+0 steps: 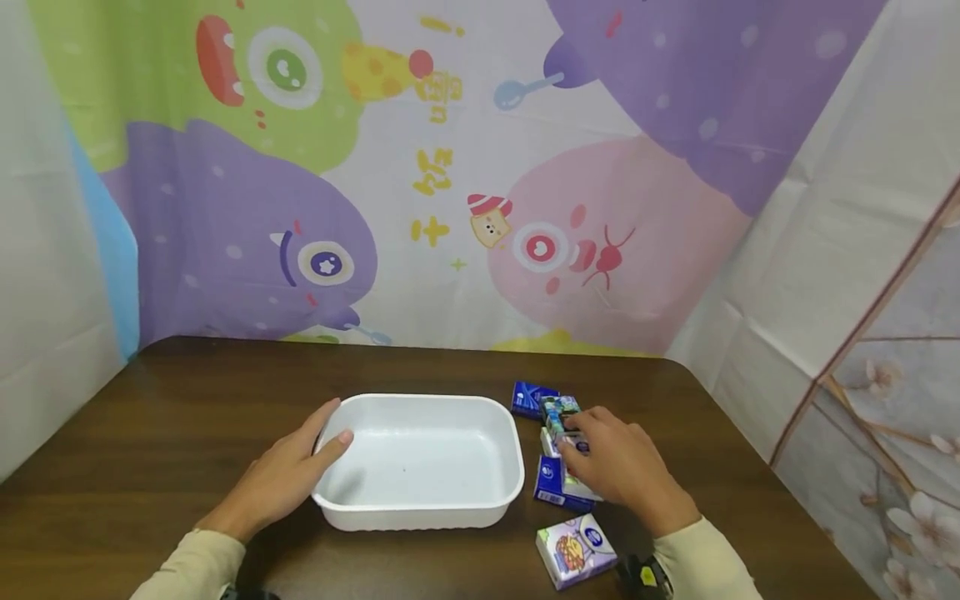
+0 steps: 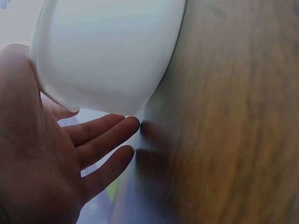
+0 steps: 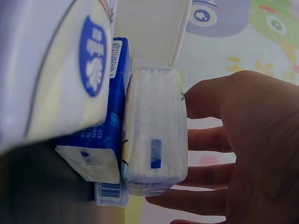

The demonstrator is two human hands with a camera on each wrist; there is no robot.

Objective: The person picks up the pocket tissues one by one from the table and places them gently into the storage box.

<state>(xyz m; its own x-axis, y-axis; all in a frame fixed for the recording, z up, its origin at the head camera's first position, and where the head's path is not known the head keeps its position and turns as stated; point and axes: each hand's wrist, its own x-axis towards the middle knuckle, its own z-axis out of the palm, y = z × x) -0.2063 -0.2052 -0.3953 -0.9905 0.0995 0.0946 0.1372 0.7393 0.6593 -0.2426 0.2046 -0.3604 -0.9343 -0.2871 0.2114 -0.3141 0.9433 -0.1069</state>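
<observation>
A white plastic basin (image 1: 416, 462) stands on the brown table in the head view, with only its outer side showing in the left wrist view. My left hand (image 1: 288, 475) holds its left rim, thumb over the edge and fingers outside. Right of the basin lies a small heap of tissue packs. Over a white-and-purple tissue pack (image 3: 156, 126) on this heap, my right hand (image 1: 618, 458) reaches down with fingers extended; its fingertips are partly hidden behind the pack. Beneath lies a blue tissue pack (image 1: 551, 479); a green-and-blue pack (image 1: 560, 407) is at the fingertips.
Another purple tissue pack (image 1: 576, 552) lies apart, closer to me. At the far end of the heap is a dark blue pack (image 1: 531, 398). A cartoon-printed curtain (image 1: 420, 275) hangs behind the table (image 1: 225, 375), and pale cloth (image 1: 795, 292) flanks it.
</observation>
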